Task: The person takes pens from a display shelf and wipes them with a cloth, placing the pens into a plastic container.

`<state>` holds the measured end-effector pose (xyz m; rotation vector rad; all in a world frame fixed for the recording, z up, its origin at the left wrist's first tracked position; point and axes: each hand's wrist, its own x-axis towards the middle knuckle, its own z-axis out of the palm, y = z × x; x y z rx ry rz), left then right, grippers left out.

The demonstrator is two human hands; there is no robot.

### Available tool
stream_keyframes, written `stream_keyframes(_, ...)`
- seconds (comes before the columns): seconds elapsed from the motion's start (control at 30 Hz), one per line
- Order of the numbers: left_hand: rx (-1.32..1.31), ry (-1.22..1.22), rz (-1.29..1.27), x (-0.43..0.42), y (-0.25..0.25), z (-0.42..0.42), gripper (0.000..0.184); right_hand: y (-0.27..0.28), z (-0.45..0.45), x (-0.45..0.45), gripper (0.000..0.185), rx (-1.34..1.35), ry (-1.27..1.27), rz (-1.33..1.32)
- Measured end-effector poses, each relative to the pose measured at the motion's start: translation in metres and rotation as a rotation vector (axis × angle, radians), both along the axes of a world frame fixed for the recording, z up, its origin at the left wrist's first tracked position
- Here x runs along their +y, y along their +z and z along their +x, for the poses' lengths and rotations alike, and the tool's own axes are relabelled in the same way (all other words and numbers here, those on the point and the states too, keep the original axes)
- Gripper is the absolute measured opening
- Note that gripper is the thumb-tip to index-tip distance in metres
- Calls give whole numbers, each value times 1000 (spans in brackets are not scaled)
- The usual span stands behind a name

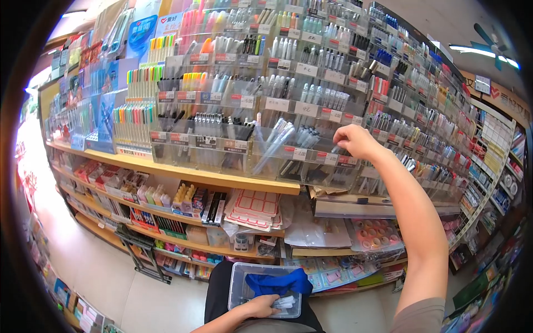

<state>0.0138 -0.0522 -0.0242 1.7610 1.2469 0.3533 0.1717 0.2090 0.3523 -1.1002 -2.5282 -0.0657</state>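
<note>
My right hand (355,141) reaches out to a clear acrylic pen rack (233,147). Its fingers are pinched together at the top of a low compartment, and what is between them is too small to make out. Close by, to the left, stand dark-tipped pens (308,136) and a bundle of clear-barrelled pens (275,143). Low in front of me, a clear plastic box (235,283) rests on my lap. Inside it lie a bunched blue cloth (280,282) and several whitish pens (284,303). My left hand (260,306) is in the box, its fingers closed on those pens.
Rows of pens with price tags fill the rack. Highlighters (136,114) stand at its left. A wooden shelf edge (222,177) runs below, over shelves with boxes, red-bordered label sheets (255,208) and tape rolls (377,234). A black folding frame (141,252) stands on the floor.
</note>
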Motion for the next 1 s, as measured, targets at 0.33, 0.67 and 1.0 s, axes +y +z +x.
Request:
stream_keyframes(0.33,7,-13,1,3,-11,1,51,26,10,28,12,543,246,-60)
stream_keyframes(0.67,3,7,-7,1,-9,1,50,49,-9,32,24,186,231,-180)
stream_keyframes(1.0,-14,20,-19,5,-9,0,49,35,-30,20,25,62,272,-245)
